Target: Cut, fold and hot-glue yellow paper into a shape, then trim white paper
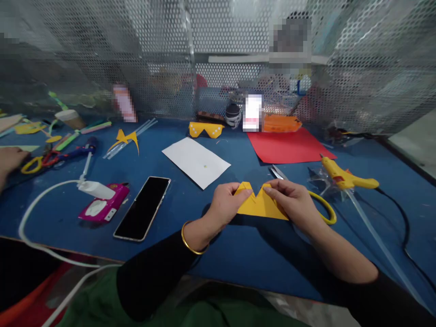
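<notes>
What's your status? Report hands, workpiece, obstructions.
Left hand and right hand both gripping yellow paper. V-shaped notch between them. Scissors partly hidden behind right hand.

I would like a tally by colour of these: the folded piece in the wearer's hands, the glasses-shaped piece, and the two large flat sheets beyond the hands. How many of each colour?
Yellow: 2 (folded piece, glasses-shaped piece)
White: 1 (white sheet)
Red: 1 (red sheet)
Total: 4
</notes>
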`<act>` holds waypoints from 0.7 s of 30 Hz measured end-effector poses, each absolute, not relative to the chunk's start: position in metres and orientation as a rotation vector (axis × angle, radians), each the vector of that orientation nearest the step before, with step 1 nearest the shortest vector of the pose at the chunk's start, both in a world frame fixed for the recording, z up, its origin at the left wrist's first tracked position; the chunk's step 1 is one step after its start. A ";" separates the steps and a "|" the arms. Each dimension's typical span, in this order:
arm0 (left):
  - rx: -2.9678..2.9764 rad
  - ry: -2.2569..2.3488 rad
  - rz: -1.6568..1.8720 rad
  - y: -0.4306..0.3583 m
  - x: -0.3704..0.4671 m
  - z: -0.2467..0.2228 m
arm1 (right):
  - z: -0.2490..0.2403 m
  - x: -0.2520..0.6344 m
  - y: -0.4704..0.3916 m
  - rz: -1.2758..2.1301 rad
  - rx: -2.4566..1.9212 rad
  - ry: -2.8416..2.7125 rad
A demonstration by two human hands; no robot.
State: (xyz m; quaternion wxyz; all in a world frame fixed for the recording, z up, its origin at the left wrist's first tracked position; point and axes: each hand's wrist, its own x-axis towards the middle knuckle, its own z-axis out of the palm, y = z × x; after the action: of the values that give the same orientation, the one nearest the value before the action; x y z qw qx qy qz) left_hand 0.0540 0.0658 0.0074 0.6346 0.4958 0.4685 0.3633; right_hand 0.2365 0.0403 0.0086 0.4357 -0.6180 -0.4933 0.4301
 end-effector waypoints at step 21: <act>1.070 1.070 0.825 0.064 0.049 0.012 | 0.018 0.227 0.036 1.134 -1.503 -1.129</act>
State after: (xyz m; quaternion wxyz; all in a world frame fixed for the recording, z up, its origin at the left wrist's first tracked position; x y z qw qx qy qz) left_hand 0.0491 0.0645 0.0119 0.6513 0.4710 0.4711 0.3633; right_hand 0.2275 0.0363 0.0175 0.4555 -0.6095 -0.4577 0.4599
